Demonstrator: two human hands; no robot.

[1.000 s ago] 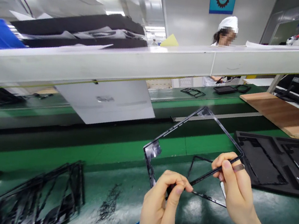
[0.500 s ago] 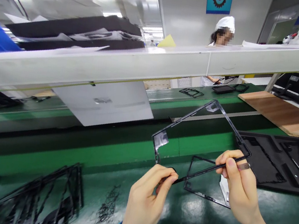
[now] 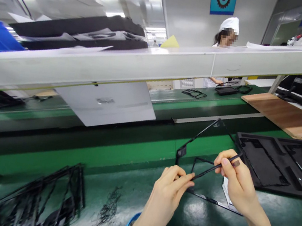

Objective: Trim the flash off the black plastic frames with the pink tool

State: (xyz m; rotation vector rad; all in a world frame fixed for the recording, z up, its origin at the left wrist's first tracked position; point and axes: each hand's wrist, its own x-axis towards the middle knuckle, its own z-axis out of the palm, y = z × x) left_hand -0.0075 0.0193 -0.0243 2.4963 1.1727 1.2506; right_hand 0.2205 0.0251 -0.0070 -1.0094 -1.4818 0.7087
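I hold a thin black rectangular plastic frame [image 3: 196, 136] up over the green bench, tilted nearly edge-on to me. My left hand [image 3: 169, 186] pinches its near corner with closed fingers. My right hand [image 3: 234, 176] grips the near edge farther right, thumb and forefinger closed on the bar. A second black frame [image 3: 198, 194] lies flat on the bench just beneath both hands.
A pile of black frames [image 3: 36, 202] and a heap of black scraps [image 3: 109, 207] lie at the left. A black foam tray [image 3: 277, 163] sits right, a wooden board [image 3: 285, 113] behind it. A white shelf beam [image 3: 158, 66] crosses overhead. Another person [image 3: 226, 35] works beyond the conveyor.
The frame has swung from facing me broadly to nearly edge-on and dropped lower. My left hand shifted right along the near corner; my right hand kept its grip.
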